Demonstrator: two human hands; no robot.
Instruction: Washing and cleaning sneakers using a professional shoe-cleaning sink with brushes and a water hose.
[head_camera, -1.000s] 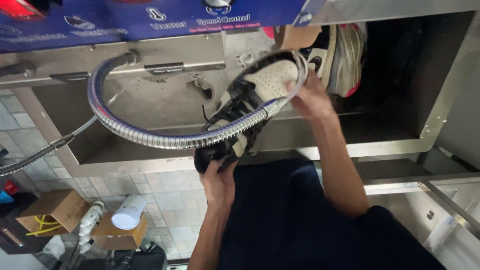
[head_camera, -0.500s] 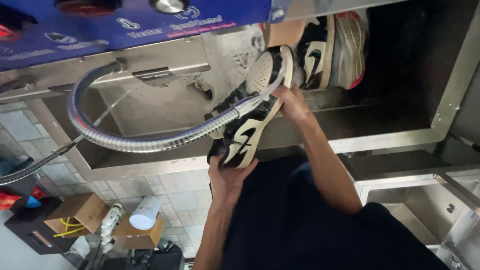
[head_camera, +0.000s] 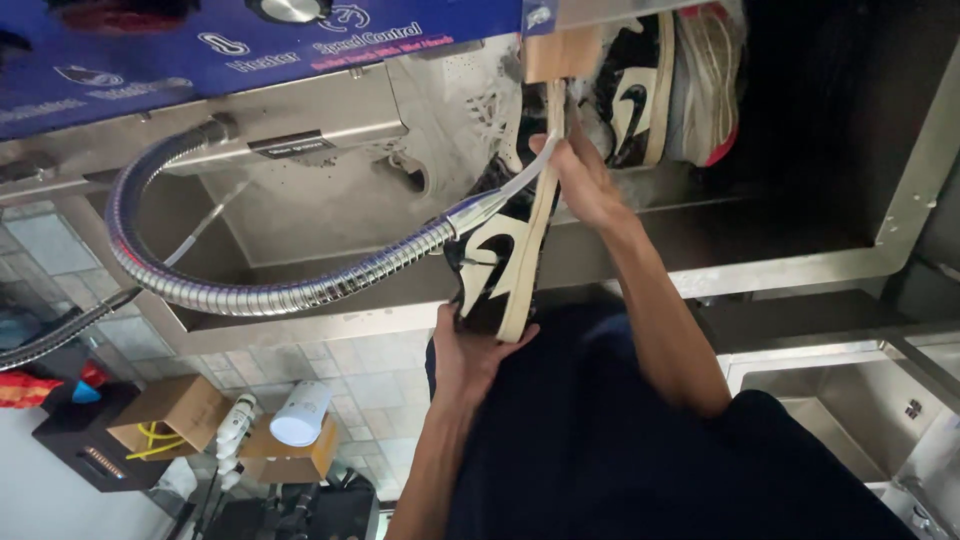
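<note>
The person stands over a stainless steel sink (head_camera: 330, 205), holding a black and white sneaker (head_camera: 505, 255) on edge above the basin, its cream sole turned to the right. The left hand (head_camera: 470, 355) cups the near end of the sneaker from underneath, fingers curled up around it. The right hand (head_camera: 585, 180) is closed on the far part, fingers wrapped around the sole edge; a wooden brush (head_camera: 560, 52) stands just above that hand, though I cannot tell whether the fingers grip it or only the shoe.

A flexible metal spray hose (head_camera: 250, 292) loops out from the left wall of the sink and curves round so its nozzle end meets the side of the sneaker. Soapy foam clings to the back wall of the basin behind the shoe.

On the ledge beyond the right hand, a second black and white sneaker (head_camera: 635, 95) stands on its side, and just beside it a grey running shoe with a red sole edge (head_camera: 710, 85). A blue control panel (head_camera: 250, 40) with a silver knob runs above the sink.

Down on the tiled floor to the left sit cardboard boxes (head_camera: 170, 415), a white cup (head_camera: 300, 412) and a white spray bottle (head_camera: 235, 425).
</note>
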